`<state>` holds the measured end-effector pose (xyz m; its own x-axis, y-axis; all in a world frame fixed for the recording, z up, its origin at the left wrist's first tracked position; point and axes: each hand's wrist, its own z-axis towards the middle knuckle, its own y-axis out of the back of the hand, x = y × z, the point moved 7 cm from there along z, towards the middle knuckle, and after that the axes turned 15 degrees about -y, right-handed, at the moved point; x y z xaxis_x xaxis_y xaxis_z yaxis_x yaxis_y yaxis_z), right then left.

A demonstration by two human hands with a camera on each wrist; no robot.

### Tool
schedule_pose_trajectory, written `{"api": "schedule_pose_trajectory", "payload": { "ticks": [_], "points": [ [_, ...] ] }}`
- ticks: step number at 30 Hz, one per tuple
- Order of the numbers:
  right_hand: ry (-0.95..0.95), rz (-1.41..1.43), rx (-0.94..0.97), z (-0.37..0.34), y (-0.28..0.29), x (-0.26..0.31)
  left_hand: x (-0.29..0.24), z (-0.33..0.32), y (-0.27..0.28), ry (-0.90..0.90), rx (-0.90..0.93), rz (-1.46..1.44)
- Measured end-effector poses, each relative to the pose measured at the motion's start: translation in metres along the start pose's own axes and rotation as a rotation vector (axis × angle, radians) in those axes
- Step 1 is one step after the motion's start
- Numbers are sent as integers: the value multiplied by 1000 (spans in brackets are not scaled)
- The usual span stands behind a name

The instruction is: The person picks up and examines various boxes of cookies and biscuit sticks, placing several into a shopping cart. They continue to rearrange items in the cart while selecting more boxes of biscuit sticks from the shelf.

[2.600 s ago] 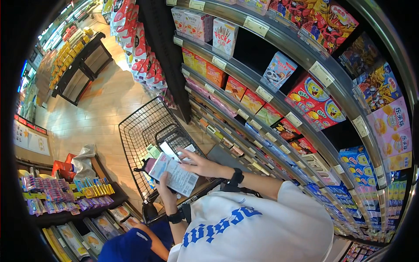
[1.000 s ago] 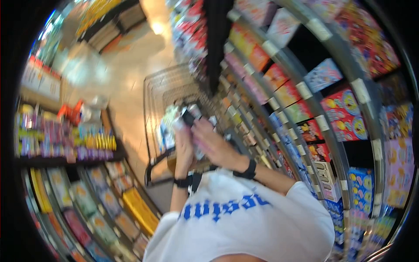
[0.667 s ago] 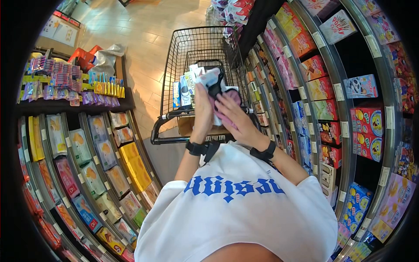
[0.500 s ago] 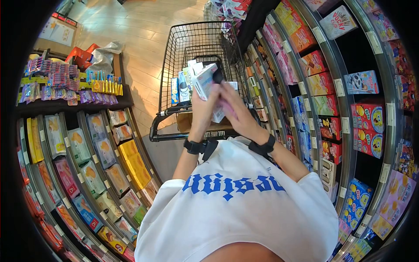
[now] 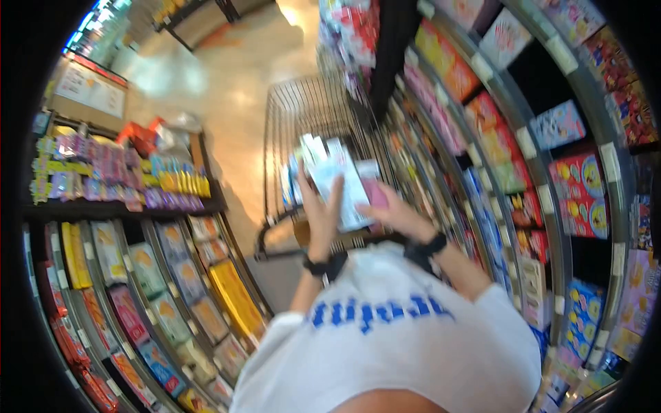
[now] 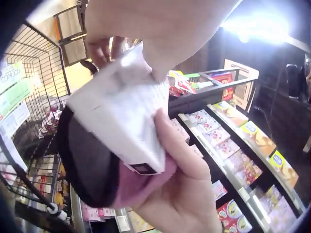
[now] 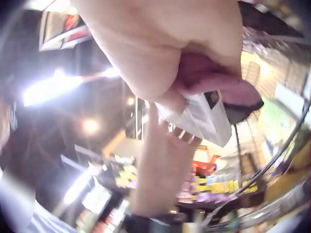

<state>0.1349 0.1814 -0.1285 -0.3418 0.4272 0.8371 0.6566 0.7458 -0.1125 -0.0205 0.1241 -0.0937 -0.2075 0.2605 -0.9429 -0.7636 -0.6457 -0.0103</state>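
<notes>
In the head view my left hand (image 5: 322, 210) grips a pale blue and white box (image 5: 344, 180), thumb across its face and fingers along its left side. My right hand (image 5: 405, 215), at the box's lower right, holds a soft pink and black fabric item (image 5: 376, 194) against it. The left wrist view shows the right thumb pressing the box's side (image 6: 124, 114), while the fabric's dark face (image 6: 90, 153) sticks out beneath. Seen from the right wrist, the pink fabric (image 7: 206, 75) is tucked in the palm and the left fingers reach round the box. Its exact kind cannot be told.
A black wire cart (image 5: 292, 103) stands just ahead, with several boxes in it under the hands. Snack shelves (image 5: 544, 206) line the right side; lower bins of packaged food (image 5: 172, 275) and a rack of small packets (image 5: 103, 168) line the left.
My view has turned, bringing the cart in front of me, and the person in blue has left the view. The hands, close together half a second ago, have spread apart, showing the box's broad face.
</notes>
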Motion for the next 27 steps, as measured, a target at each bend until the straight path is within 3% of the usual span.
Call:
{"api": "schedule_pose_trajectory", "payload": {
  "ticks": [2,3,4,6,8,9,12,16,19,22,26,27],
  "points": [
    [440,-314,-324,10,8,-3,48,-11,-1,57,116,-72],
    [499,-404,-359,0,5,17,34,-12,-7,-52,136,-128],
    [415,-466,-285,1,0,21,27,-13,-8,-60,56,-169],
    [455,-380,-57,0,-22,22,27,-9,-3,103,138,-90],
    [552,-264,-31,-3,-33,21,54,-9,9,255,41,-203],
    [514,-112,70,8,-36,11,48,-6,7,271,25,-330],
    [370,24,-5,31,-24,8,42,-9,2,265,-62,-467],
    [178,57,116,39,-9,2,39,-5,4,243,113,-259],
    [-183,292,333,32,-3,-22,41,-3,21,310,52,-295],
    [-189,374,289,27,-6,-22,46,1,21,346,-19,-351],
    [-205,542,344,47,4,-46,53,2,29,243,16,-222],
    [-199,690,349,51,7,-46,42,5,27,80,50,-108]
  ]
}}
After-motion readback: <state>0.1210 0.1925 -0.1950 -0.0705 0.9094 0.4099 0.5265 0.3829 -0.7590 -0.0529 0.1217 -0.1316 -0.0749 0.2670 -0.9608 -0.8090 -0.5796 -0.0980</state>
